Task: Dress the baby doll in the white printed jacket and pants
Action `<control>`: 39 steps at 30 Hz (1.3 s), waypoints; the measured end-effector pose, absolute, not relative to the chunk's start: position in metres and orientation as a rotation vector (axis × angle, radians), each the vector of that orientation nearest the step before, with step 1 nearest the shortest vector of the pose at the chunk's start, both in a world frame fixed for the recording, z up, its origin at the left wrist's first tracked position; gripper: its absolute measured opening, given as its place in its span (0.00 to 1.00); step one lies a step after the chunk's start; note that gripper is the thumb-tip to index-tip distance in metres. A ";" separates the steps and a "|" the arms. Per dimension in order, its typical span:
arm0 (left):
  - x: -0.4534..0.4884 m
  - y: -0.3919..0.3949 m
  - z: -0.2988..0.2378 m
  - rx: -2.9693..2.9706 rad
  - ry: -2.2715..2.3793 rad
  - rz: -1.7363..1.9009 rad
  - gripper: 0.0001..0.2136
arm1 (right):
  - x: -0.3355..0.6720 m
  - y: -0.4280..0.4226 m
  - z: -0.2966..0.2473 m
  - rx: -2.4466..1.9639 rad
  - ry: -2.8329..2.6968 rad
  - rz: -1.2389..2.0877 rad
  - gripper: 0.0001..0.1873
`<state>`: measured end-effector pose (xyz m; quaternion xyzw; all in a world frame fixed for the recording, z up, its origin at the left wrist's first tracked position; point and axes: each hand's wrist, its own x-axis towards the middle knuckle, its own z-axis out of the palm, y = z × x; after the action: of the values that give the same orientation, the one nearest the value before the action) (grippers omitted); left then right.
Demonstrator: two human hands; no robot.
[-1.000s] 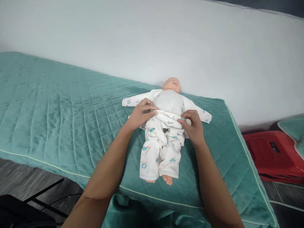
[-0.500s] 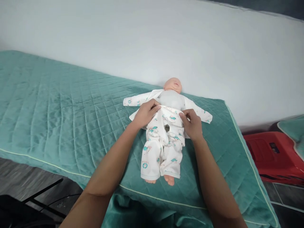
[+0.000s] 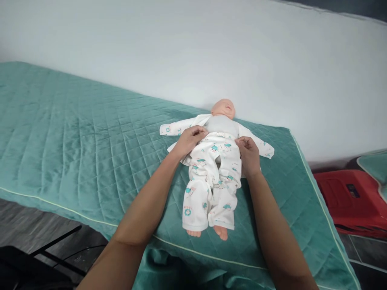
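Note:
A baby doll (image 3: 223, 108) lies on its back with its head toward the wall and its bare feet toward me. White printed pants (image 3: 199, 189) cover its legs up to the waist, with a gap at the crotch. A matching long-sleeved top (image 3: 178, 126) lies open at the front, both sleeves spread out and the grey-white torso showing. My left hand (image 3: 191, 141) pinches the pants' waistband on the left side. At the other side of the waistband, my right hand (image 3: 249, 155) is closed on the fabric, fingertips against the doll's hip.
Beneath the doll is a bed with a green quilted cover (image 3: 121, 161), edged in pale piping. A white wall (image 3: 181, 52) stands behind it. To the right is a red plastic object (image 3: 347, 197), perhaps a stool. A black metal frame (image 3: 57, 241) stands at lower left.
The waistband sits slightly higher, and the bunched cloth at the crotch now lies flatter with a smaller gap. My hands stay at the waist; the view has shifted slightly.

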<state>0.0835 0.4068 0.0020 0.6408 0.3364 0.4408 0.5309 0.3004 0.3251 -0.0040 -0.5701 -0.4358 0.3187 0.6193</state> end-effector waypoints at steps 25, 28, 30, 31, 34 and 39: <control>0.085 0.404 0.005 2.040 0.968 1.138 0.07 | 0.313 0.324 -0.013 -1.335 -1.348 0.490 0.11; 0.089 0.408 0.008 2.014 1.042 1.099 0.07 | 0.310 0.329 -0.006 -1.478 -1.359 0.396 0.13; 0.094 0.416 0.009 1.975 1.078 1.092 0.06 | 0.310 0.337 0.000 -1.579 -1.371 0.327 0.14; 0.096 0.421 0.009 1.957 1.099 1.092 0.06 | 0.311 0.342 0.002 -1.612 -1.358 0.316 0.14; 0.103 0.437 0.007 1.902 1.145 1.076 0.05 | 0.313 0.358 0.001 -1.630 -1.274 0.356 0.16; 0.102 0.445 0.001 1.782 1.041 1.034 0.07 | 0.314 0.365 -0.009 -1.499 -1.211 0.497 0.21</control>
<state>0.1017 0.4448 0.0007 0.7061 0.4123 0.4096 0.4047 0.3136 0.3650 -0.0086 -0.6318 -0.5104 0.2097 0.5444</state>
